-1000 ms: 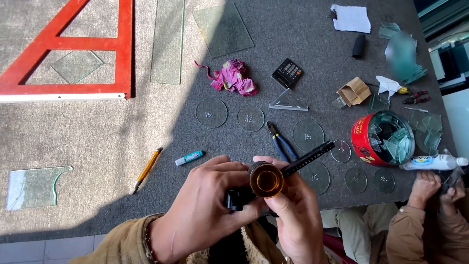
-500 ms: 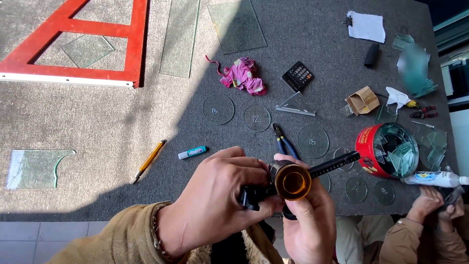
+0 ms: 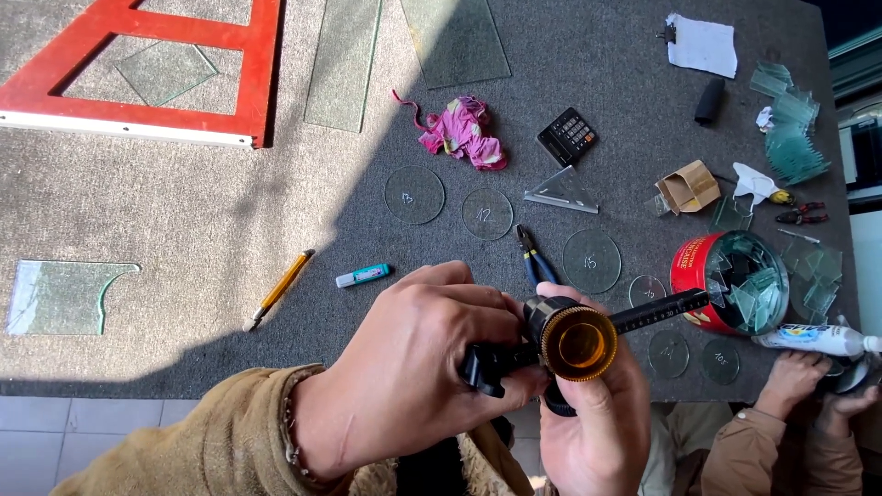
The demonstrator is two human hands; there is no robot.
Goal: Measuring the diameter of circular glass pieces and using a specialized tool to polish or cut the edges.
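Two hands meet at the bottom of the head view: the left hand (image 3: 404, 367) curls from above with fingers clamped on the black body of a cutter (image 3: 551, 342), held above the worktop (image 3: 230, 230) near its front edge; the right hand (image 3: 588, 413) cups it from below, fingers wrapped under its amber knob. A slipped grip could drop it onto the glass discs (image 3: 593, 260) and crack them, I judge.
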